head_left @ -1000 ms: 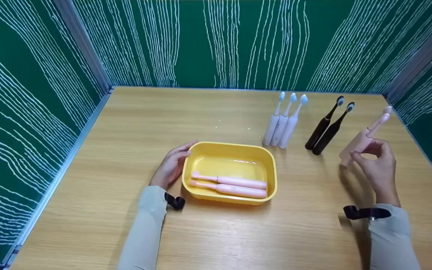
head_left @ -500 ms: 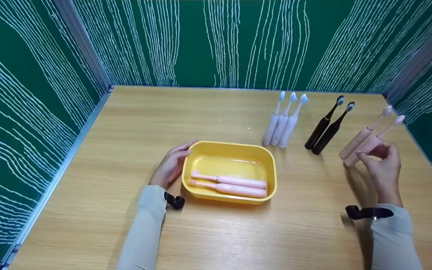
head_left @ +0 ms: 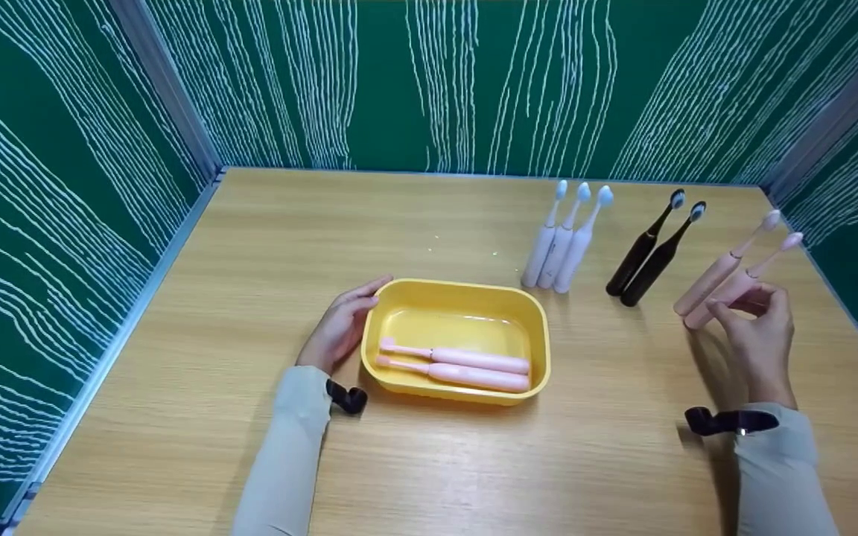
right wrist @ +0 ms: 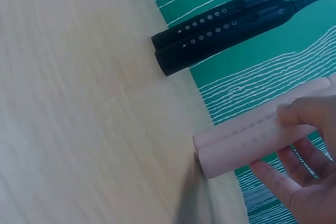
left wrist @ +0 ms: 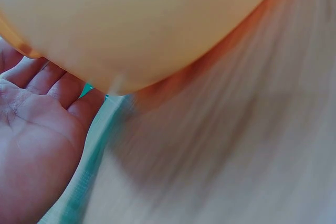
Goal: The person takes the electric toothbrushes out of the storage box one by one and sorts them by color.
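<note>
Near the right edge of the table, my right hand [head_left: 757, 335] pinches the handle of a pink electric toothbrush [head_left: 738, 286] between thumb and fingers. This toothbrush stands upright on its base, right beside another pink one [head_left: 710, 281]; in the right wrist view their handles [right wrist: 247, 148] touch. My left hand [head_left: 339, 327] rests against the left end of a yellow plastic bin [head_left: 466, 289], fingers extended along the outer wall, as the left wrist view shows the open palm [left wrist: 37, 135]. Two pink toothbrushes [head_left: 477, 376] lie side by side in the bin.
Left of the pink pair stand two black electric toothbrushes [head_left: 649, 264], close together. Farther left, three white ones [head_left: 559, 257] stand in a row behind the bin's right corner. Green panels with white lines [head_left: 384, 89] enclose the wooden table [head_left: 325, 223].
My right hand has shifted slightly right and lowered the tilted pink toothbrush upright beside the other one. The left hand and bin have stayed put.
</note>
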`<state>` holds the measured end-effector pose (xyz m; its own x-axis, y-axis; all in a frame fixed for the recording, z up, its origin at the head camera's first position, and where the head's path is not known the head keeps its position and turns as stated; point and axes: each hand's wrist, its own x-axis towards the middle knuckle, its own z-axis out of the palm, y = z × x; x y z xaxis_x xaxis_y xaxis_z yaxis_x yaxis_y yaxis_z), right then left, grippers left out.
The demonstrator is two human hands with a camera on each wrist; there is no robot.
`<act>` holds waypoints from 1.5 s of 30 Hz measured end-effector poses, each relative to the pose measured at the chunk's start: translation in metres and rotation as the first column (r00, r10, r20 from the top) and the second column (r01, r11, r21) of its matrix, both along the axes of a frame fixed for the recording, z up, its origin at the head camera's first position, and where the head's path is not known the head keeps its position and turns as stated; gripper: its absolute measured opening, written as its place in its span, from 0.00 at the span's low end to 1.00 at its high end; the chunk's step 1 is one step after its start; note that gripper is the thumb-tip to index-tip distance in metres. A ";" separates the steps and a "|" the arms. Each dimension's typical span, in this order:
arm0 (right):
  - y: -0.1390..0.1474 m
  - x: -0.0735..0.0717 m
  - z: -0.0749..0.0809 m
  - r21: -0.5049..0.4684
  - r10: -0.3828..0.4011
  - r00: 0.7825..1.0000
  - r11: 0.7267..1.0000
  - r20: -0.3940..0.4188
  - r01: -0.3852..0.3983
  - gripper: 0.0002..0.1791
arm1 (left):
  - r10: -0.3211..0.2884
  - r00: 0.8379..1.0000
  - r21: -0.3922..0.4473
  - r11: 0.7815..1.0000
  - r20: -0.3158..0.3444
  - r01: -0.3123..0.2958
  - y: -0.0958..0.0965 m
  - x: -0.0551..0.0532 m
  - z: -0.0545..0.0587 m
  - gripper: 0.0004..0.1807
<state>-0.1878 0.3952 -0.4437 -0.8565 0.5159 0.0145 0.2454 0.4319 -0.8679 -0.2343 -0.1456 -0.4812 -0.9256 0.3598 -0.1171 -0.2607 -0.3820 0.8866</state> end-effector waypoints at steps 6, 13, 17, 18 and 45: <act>0.000 -0.003 -0.002 -0.011 -0.003 0.999 1.000 0.033 0.003 0.27 | 0.012 1.000 -0.011 1.000 0.004 -0.012 0.001 0.000 0.000 0.26; 0.001 -0.002 -0.002 -0.014 0.001 1.000 1.000 0.015 0.000 0.25 | 0.021 1.000 -0.013 1.000 0.007 -0.021 0.001 0.000 0.000 0.26; 0.001 -0.001 -0.003 -0.023 0.033 0.998 0.999 0.045 -0.032 0.29 | 0.026 1.000 -0.013 1.000 0.017 -0.025 0.001 0.000 0.000 0.26; 0.001 -0.001 -0.003 -0.018 0.043 0.997 0.999 0.062 -0.042 0.31 | 0.026 0.999 -0.014 1.000 0.019 -0.026 0.000 0.000 0.000 0.26; -0.001 0.001 -0.006 -0.035 0.041 0.996 0.999 0.082 -0.038 0.37 | 0.015 1.000 -0.025 1.000 0.017 -0.014 -0.001 -0.001 -0.003 0.27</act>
<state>-0.1872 0.3942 -0.4502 -0.8738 0.4806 -0.0739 0.3005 0.4142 -0.8592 -0.2349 -0.1464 -0.4844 -0.9285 0.3433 -0.1419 -0.2707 -0.3636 0.8914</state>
